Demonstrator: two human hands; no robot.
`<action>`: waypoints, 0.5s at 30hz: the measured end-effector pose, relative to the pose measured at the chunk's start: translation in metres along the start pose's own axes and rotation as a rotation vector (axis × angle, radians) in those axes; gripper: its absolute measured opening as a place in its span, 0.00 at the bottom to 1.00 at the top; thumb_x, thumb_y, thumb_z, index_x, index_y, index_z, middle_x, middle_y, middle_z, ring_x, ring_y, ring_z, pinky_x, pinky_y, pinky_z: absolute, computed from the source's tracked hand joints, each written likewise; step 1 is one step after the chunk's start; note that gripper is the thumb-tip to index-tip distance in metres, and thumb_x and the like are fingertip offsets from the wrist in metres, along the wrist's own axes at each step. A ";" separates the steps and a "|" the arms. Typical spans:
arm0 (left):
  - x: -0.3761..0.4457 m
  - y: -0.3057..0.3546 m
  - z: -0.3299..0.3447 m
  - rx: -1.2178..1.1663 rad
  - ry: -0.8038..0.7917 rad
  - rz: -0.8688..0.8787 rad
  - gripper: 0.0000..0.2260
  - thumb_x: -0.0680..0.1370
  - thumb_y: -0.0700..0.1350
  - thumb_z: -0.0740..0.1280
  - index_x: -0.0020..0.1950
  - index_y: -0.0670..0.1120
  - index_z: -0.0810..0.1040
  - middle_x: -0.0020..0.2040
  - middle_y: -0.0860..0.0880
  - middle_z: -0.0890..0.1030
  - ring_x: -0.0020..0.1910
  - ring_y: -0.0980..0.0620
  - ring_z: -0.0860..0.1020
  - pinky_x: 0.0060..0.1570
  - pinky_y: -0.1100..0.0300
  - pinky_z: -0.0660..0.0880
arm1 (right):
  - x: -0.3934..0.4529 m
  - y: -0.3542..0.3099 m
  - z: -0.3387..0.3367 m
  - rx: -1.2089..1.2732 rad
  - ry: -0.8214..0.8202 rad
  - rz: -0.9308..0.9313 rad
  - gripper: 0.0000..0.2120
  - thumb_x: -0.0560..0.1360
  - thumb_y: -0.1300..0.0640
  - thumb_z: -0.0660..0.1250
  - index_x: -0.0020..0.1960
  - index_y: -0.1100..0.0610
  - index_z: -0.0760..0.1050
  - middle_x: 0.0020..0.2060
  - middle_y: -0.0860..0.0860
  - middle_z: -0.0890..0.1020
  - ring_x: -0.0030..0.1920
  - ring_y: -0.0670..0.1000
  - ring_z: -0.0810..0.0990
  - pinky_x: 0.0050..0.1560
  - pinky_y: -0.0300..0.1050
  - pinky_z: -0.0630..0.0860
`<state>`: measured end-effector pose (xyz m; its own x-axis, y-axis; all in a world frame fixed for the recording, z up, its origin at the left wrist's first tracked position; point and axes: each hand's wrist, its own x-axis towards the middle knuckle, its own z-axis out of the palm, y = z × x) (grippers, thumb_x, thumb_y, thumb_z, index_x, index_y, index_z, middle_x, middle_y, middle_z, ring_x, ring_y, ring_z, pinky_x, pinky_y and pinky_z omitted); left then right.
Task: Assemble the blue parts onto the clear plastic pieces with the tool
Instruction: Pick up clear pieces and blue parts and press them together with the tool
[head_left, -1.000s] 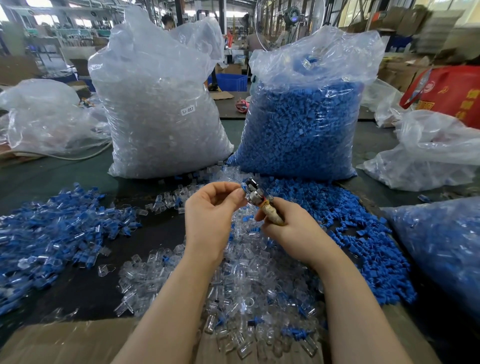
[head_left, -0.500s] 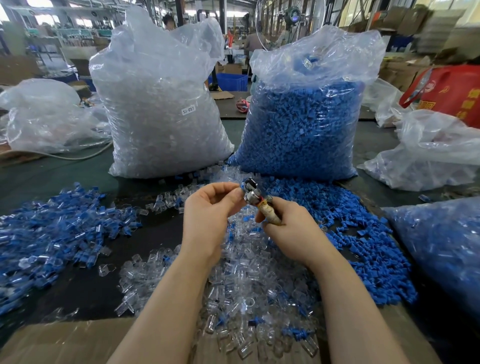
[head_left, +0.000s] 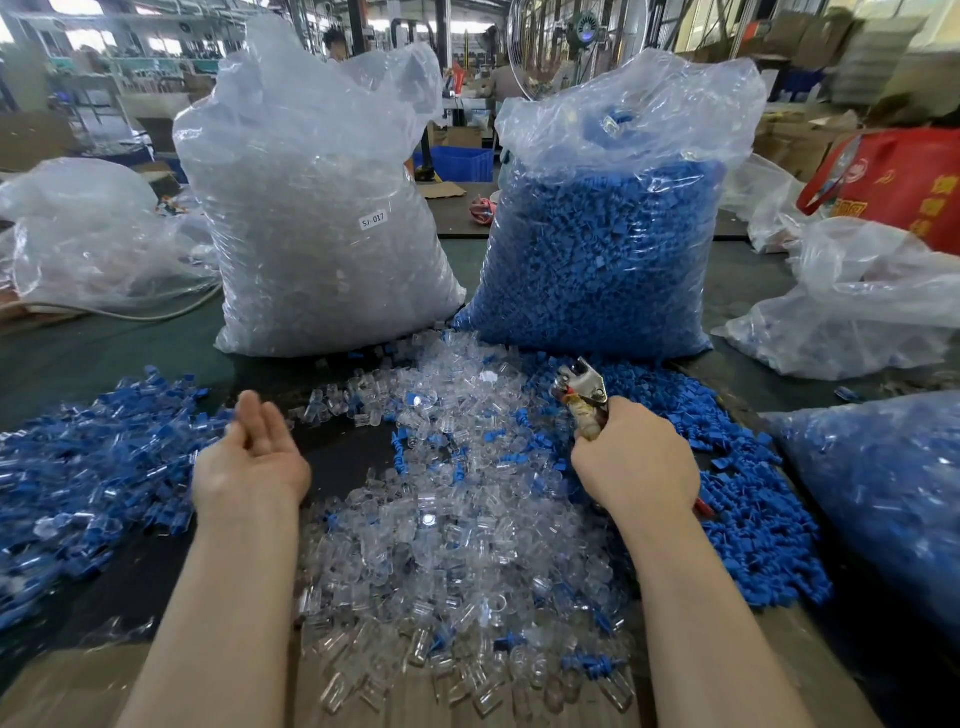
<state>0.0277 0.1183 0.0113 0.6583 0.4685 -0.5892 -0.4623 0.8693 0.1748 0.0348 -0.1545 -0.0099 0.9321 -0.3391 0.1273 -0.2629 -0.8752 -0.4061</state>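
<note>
- Our left hand (head_left: 249, 457) hangs palm-up with its fingers loosely spread, holding nothing, right at the edge of the finished pile (head_left: 88, 467) on the left. We judge that pose fits tossing a completed piece there, which is why the mixed blue-and-clear pieces gather on that side.
- Our right hand (head_left: 636, 462) grips the tool (head_left: 582, 395) by its handles, fingers curled round them, metal nose pointing up and away. We cannot tell whether the nose is closed or carries a part. Keeping the tool in the working hand saves picking it up for every piece.
- The clear pieces (head_left: 457, 519) lie heaped on the table (head_left: 104, 358) straight ahead, between both forearms, so either hand reaches them at once.
- The blue parts (head_left: 737, 499) are spread to the right of the clear heap, beside the tool hand; some have strayed in among the clear ones.
- Behind stand two stock bags: the clear bag (head_left: 322, 218) above the clear heap and the blue bag (head_left: 608, 249) above the blue spread, each seemingly feeding its own pile.
- Another bag (head_left: 883, 493) holding blue pieces lies at the far right.
- Next, in our judgement, the free hand should fetch a clear piece and a blue part for the tool.
</note>
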 end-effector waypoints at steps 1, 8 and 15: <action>0.001 0.003 0.000 -0.082 -0.008 0.016 0.12 0.85 0.41 0.55 0.62 0.40 0.75 0.38 0.44 0.86 0.36 0.54 0.85 0.40 0.60 0.83 | 0.000 0.000 0.000 -0.005 -0.009 0.010 0.09 0.75 0.50 0.64 0.41 0.51 0.66 0.34 0.49 0.70 0.39 0.56 0.73 0.37 0.45 0.65; -0.004 -0.006 0.003 0.456 -0.227 -0.041 0.05 0.82 0.41 0.63 0.56 0.43 0.77 0.43 0.47 0.86 0.35 0.58 0.84 0.34 0.63 0.79 | -0.003 -0.001 0.001 -0.066 -0.072 0.018 0.07 0.74 0.51 0.65 0.47 0.53 0.70 0.36 0.50 0.71 0.39 0.56 0.71 0.37 0.45 0.66; -0.007 -0.040 -0.016 1.947 -0.588 0.567 0.08 0.78 0.43 0.69 0.56 0.51 0.80 0.50 0.54 0.82 0.45 0.56 0.79 0.39 0.63 0.73 | -0.002 -0.002 0.000 -0.099 -0.137 0.014 0.07 0.73 0.52 0.66 0.45 0.52 0.69 0.33 0.49 0.69 0.36 0.54 0.70 0.35 0.44 0.66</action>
<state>0.0321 0.0778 -0.0040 0.9470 0.3211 0.0011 0.1785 -0.5292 0.8295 0.0334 -0.1518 -0.0098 0.9516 -0.3072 -0.0054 -0.2932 -0.9028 -0.3147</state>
